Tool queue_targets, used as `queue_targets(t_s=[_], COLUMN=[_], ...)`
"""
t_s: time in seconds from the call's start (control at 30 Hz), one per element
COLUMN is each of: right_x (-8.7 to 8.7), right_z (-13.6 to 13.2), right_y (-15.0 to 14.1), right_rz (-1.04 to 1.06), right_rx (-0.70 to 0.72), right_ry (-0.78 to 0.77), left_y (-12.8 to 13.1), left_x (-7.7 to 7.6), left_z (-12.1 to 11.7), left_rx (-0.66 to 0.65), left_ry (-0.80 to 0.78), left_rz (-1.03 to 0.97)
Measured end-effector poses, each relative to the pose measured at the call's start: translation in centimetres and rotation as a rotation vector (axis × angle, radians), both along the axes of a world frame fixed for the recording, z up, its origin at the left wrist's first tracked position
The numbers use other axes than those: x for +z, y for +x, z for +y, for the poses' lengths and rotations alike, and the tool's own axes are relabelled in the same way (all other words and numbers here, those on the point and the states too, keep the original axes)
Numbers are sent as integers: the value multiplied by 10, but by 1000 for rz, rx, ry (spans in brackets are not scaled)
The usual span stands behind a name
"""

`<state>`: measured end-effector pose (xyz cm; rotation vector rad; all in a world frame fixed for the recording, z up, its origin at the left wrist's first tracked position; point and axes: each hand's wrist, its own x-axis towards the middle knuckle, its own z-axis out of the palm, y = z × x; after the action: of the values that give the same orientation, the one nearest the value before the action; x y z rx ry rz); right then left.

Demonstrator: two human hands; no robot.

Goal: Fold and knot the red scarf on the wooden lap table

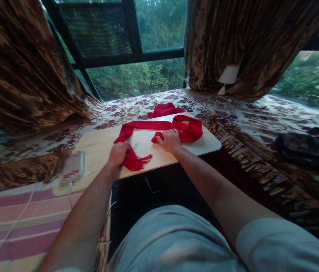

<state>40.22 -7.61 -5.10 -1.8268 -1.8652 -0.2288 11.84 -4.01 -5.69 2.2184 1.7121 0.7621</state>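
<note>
A long red scarf lies in a loop across a small light wooden table. Near its fringed end, which spreads toward the table's front edge, my left hand has its fingers closed on the fabric. My right hand grips another part of the scarf, right of the table's middle, thumb and fingers around the cloth. Beyond my right hand the scarf curls back in a wide loop. The cloth inside both hands is hidden by my fingers.
Behind the table a second red cloth lies bunched on the floral cover. A blurred-out device with a cable sits at the table's left end. A white lamp stands back right, and a dark bag rests at the right.
</note>
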Motion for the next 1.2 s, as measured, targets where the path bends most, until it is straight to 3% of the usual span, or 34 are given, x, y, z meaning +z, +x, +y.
queue_targets(t_s=[0.13,0.2,0.3,0.5,0.83,0.97,1.07,1.2], right_x=[-1,-1,-2,-1,2,2,0,-1], right_z=[1,1,1,1,0,1,1,2], right_y=[0,0,0,0,-1,-1,0,0], right_rz=[3,2,-7,-19,-19,-20,-19,-28], right_rx=[2,5,10,6,20,14,7,8], right_ry=[2,3,12,16,-18,-11,-1,-11], left_y=[-9,-9,-6,-1,-28,-19,-3,10], left_x=[-2,-3,-6,-5,13,19,17,9], left_z=[0,0,0,-4,-17,-15,-14,-15], left_rx=[279,319,209,62,-181,-64,40,14], left_ry=[61,173,202,-76,-252,-149,-74,-158], left_rz=[-106,-54,89,368,352,308,388,520])
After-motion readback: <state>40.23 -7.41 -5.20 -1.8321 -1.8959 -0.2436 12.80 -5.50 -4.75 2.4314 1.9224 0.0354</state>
